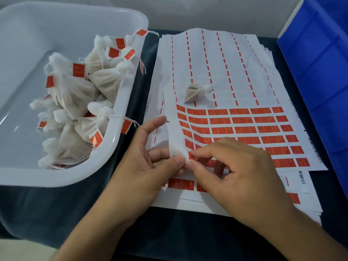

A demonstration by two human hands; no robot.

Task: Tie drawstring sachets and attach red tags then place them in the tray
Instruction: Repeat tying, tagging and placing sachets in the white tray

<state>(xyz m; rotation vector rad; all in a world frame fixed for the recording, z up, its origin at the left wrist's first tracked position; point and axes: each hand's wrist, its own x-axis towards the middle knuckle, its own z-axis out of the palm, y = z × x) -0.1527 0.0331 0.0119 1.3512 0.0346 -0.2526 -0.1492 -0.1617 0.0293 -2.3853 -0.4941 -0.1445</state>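
My left hand (150,166) pinches the sticker sheet (226,72) edge while my right hand (239,172) picks at a red tag (190,155). One untagged sachet (195,91) lies on the sheet; tagged ones fill the tray (128,95).

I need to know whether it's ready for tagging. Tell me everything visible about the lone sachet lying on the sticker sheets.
The lone sachet is a small pouch of thin white fabric, with brownish filling showing through. Its neck is cinched, and the gathered top flares toward the right. It lies on its side on the top sticker sheet, among the emptied rows above the remaining red tags. No red tag shows on it. Neither hand touches it.
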